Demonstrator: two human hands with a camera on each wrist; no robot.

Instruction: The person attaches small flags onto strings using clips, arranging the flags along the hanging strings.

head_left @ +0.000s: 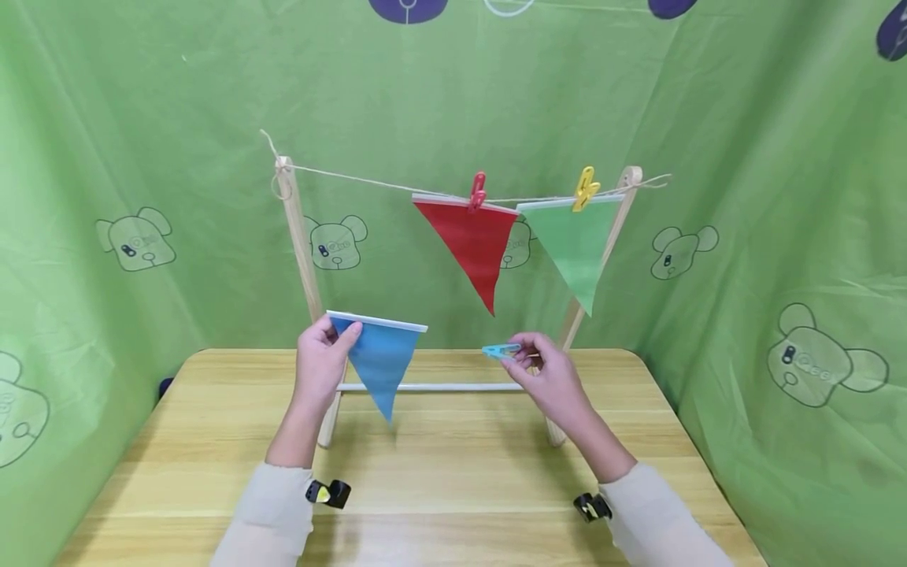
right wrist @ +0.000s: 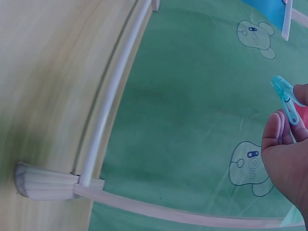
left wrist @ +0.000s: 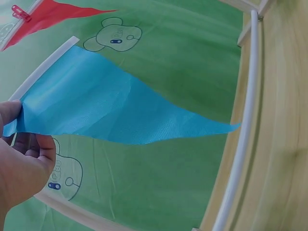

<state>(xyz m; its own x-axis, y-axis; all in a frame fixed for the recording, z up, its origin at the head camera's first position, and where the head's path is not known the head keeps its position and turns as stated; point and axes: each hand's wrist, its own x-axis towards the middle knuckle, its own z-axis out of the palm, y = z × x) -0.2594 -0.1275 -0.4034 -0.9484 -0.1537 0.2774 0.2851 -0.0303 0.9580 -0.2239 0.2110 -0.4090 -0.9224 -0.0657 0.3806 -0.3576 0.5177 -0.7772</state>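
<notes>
My left hand [head_left: 321, 364] pinches a blue triangular flag [head_left: 379, 358] near the left end of its white top strip, and its tip hangs down. In the left wrist view the flag [left wrist: 110, 103] stretches out from the thumb and fingers. A light-blue clothespin [head_left: 500, 350] is pinched in my right hand [head_left: 549, 378], its nose pointing left toward the flag. Above both hands runs a string [head_left: 361, 179]. From it hang a red flag [head_left: 476, 244] under a red clothespin [head_left: 478, 191] and a green flag [head_left: 575, 240] under a yellow clothespin [head_left: 585, 189].
Two wooden posts, the left post [head_left: 301, 236] and the right post [head_left: 572, 323], carry the string. A white crossbar [head_left: 453, 387] joins them low down, above the wooden table [head_left: 439, 472]. Behind hangs a green cloth [head_left: 453, 94] with printed bear heads.
</notes>
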